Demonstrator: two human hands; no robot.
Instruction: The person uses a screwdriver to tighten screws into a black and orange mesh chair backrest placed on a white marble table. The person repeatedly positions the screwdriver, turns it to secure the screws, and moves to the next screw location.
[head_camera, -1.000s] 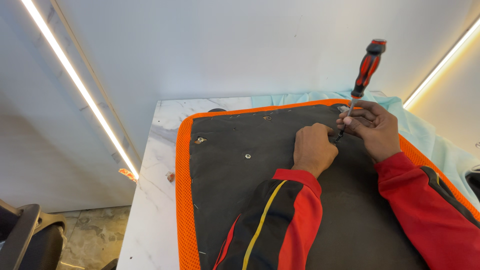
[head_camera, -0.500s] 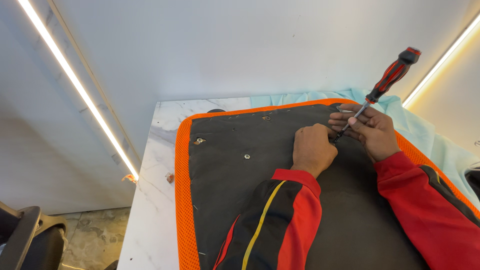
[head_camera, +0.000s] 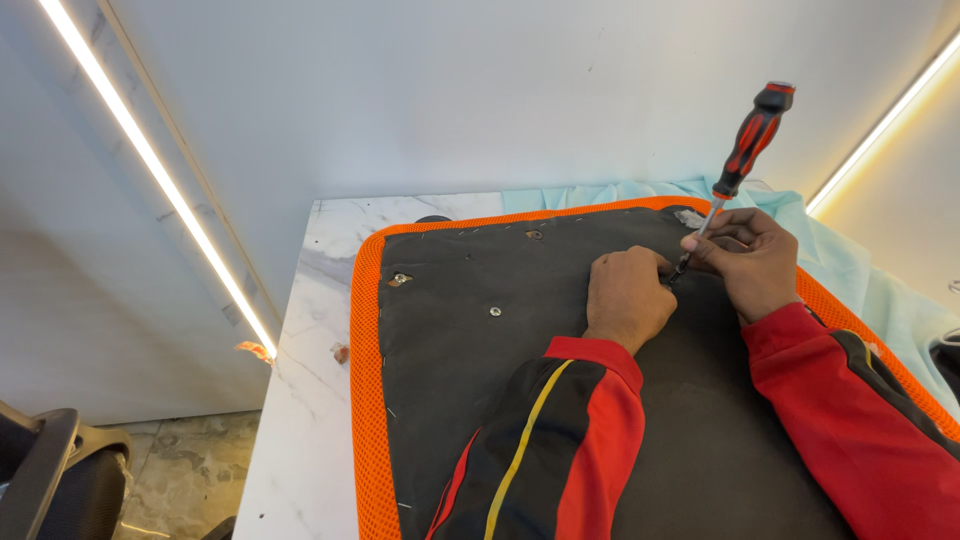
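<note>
One camera sits on the person's head, looking down and forward, close above the black pad (head_camera: 560, 400), with the white wall just behind it

Right hand (head_camera: 752, 262) around a red-and-black screwdriver (head_camera: 745, 152), left hand (head_camera: 628, 298) fisted beside its tip, on black orange-edged panel (head_camera: 520, 370).

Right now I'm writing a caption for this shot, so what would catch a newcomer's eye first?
First, the red-and-black-handled screwdriver, jutting up at the upper right, its shaft gripped by the right hand. Next, the bright orange mesh border framing the black fabric panel on the white marble-look table. The left hand presses the panel beside the tip.
</note>
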